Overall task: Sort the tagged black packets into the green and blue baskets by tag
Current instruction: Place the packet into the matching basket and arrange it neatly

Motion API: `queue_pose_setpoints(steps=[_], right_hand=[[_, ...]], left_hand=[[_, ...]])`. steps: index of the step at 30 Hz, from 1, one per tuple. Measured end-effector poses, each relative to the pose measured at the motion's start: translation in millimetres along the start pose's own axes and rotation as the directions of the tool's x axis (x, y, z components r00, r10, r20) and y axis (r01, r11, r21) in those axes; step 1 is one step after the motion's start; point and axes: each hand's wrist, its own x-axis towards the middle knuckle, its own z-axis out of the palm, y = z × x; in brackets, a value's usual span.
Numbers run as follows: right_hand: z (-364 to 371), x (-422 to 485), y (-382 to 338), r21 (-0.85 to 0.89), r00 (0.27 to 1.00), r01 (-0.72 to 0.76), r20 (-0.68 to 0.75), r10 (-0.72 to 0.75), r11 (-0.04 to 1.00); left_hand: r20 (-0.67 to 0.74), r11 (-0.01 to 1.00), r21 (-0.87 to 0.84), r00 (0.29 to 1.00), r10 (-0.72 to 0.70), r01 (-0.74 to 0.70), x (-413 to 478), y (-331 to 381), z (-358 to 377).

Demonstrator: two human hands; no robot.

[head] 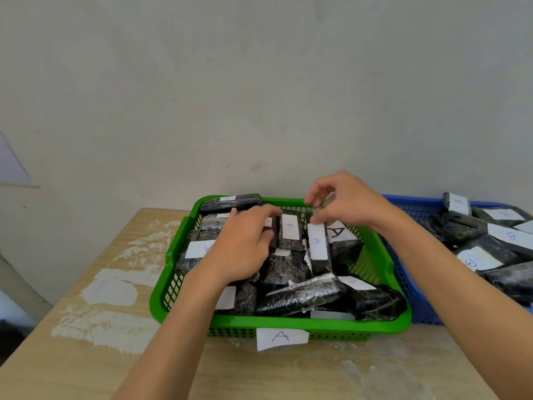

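Both hands are over the green basket (288, 324), which bears a paper label (281, 337) marked A on its front and is crowded with black packets tagged A. The right hand (343, 203) has its fingertips curled onto the top end of one packet (318, 255), which stands tilted near the basket's far side with its white A tag facing up. The left hand (245, 246) lies over the neighbouring packets, thumb and forefinger either side of another packet's end; I cannot tell whether it pinches it or only steadies the pile. The packets look light, soft and crinkly in glossy wrap, likely slippery, so a hold across the stiff sealed end or round the narrow body seems safer than on the tag, which could peel. The blue basket (403, 278), touching the green one's right side, holds packets tagged B (510, 235).
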Motion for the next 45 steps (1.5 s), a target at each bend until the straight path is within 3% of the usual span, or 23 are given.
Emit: queue_pose_setpoints(steps=[4,6,9,11,13,18,22,24,26,29,31,34,36,42,45], right_hand=[[-13.6,-6.5,3.3,0.441,0.991,0.016,-0.124,0.044,0.897],[-11.0,-8.1,1.2,0.584,0.995,0.007,-0.083,0.051,0.812],[3.7,-10.7,-0.2,0.621,0.995,-0.102,0.079,0.068,0.778],[16.1,-11.5,-0.3,0.581,0.979,-0.173,0.188,0.075,0.796],[27.3,-10.1,0.7,0.550,0.976,-0.184,0.200,0.085,0.815],[28.1,16.4,4.6,0.423,0.990,-0.105,-0.037,0.133,0.900],[31.7,39.8,1.7,0.361,0.984,-0.094,-0.107,0.141,0.928],[37.4,42.0,0.2,0.308,0.988,-0.056,-0.120,0.097,0.950],[34.1,38.2,-0.3,0.082,0.990,0.046,-0.137,-0.034,0.996],[10.6,19.2,0.8,-0.248,0.986,0.144,-0.048,-0.160,0.958],[-7.8,1.7,6.0,-0.336,0.986,0.126,0.145,-0.081,0.934],[-17.6,-18.4,16.3,-0.476,0.910,0.084,0.395,0.127,0.875],[-11.7,-21.9,23.6,-0.523,0.902,0.101,0.407,0.144,0.846],[5.8,-16.5,28.5,-0.421,0.953,0.214,0.288,-0.094,0.881],[12.2,-16.5,29.6,-0.457,0.945,0.234,0.316,-0.089,0.858]], left_hand=[[-0.100,0.980,-0.198,0.995,0.000,-0.020,-1.6,-0.1,-7.2],[-0.131,0.972,-0.233,0.991,-0.002,-0.029,-2.5,-0.2,-13.1],[-0.103,0.976,-0.210,0.994,0.030,-0.051,-4.7,-0.6,-21.5],[-0.035,0.987,-0.145,0.997,0.065,-0.069,-6.5,-1.0,-24.2],[0.027,0.993,-0.097,0.997,0.076,-0.073,-6.9,-1.6,-22.5],[0.082,0.995,0.087,0.996,0.041,-0.048,-3.6,-1.2,-12.5],[0.188,0.926,0.343,0.977,0.098,-0.159,-3.2,5.3,1.2],[0.241,0.877,0.437,0.965,0.101,-0.201,-3.8,9.2,11.2],[0.235,0.854,0.481,0.968,0.094,-0.199,-4.0,10.2,17.7],[0.181,0.867,0.475,0.981,0.071,-0.150,-2.8,8.3,19.5],[0.173,0.876,0.465,0.983,0.056,-0.132,-2.2,7.8,20.8],[0.175,0.888,0.446,0.984,0.040,-0.116,-2.0,8.6,23.0],[0.174,0.900,0.423,0.984,0.032,-0.104,-2.2,8.9,23.0],[0.174,0.935,0.341,0.984,0.035,-0.094,-3.0,7.9,15.4],[0.144,0.949,0.299,0.988,0.063,-0.104,-4.1,12.5,11.3]])
